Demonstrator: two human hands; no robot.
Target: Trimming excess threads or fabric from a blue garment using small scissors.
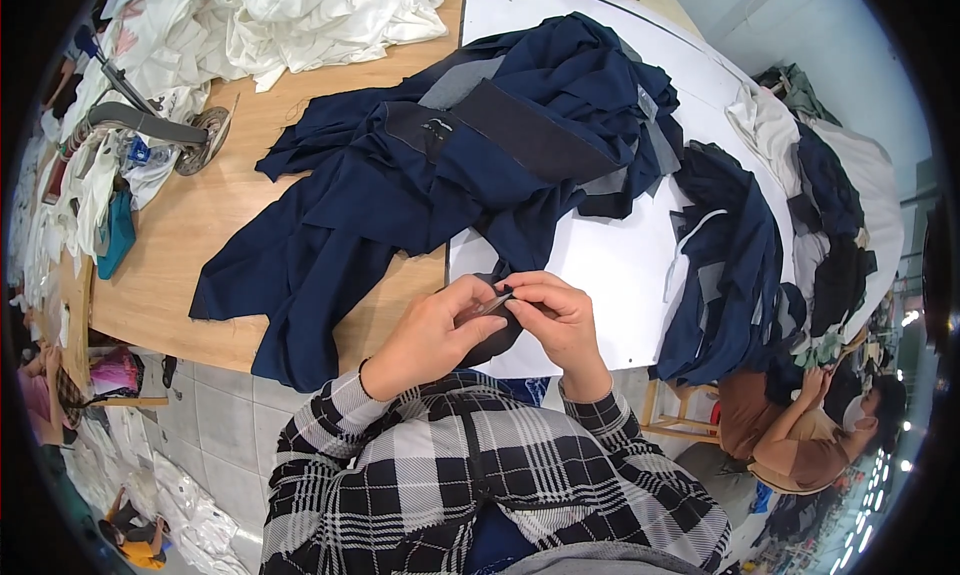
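Just in front of my body, both hands meet at the near edge of the table. My left hand point(425, 335) is closed around a small grey metal tool point(490, 306), perhaps thread snips, mostly hidden by the fingers. Its tip reaches the fingertips of my right hand point(560, 320), which pinch a bit of dark cloth point(507, 289). Dark fabric also hangs below and between the hands. Beyond them lies a large heap of navy garments point(410, 190), with a darker panel point(545, 135) on top and grey patches showing.
White cloth point(320, 20) is piled at the far left, near a curved metal stand point(150, 123) and a teal object point(116, 237). More navy garments point(725, 255) drape over the white tabletop point(620, 260) at right. A masked co-worker point(820, 425) sits at the right.
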